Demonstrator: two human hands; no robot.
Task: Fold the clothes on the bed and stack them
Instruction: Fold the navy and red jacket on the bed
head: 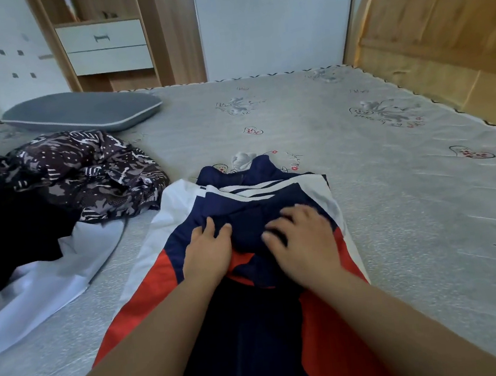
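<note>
Right now your left hand (207,252) and right hand (301,237) both lie on the navy, red and white sports jacket (243,207) spread lengthwise in the lower centre of the frame, collar pointing away from you. The left hand's fingers are spread and nearly straight, pressing the navy cloth flat; the right hand's fingers look slightly bent over a bunched navy fold, and whether they pinch it or only press I cannot tell. My reading is that you are smoothing the folded-in sleeves before the next fold. To do it well, sweep both palms outward from the middle so the bunch under your right hand goes flat, keep the white side edges parallel, then bring the hem up toward the collar in one even fold.

Unfolded clothes wait at the left of the frame: a dark patterned garment (88,173), a black piece (11,229) and a white one (63,270). A grey pillow (81,113) lies at the upper left of the bed (396,188).

Script is printed on the bedsheet beside its heart motifs, but it is too small to read. No brand name shows on the jacket; only white stripes.
</note>
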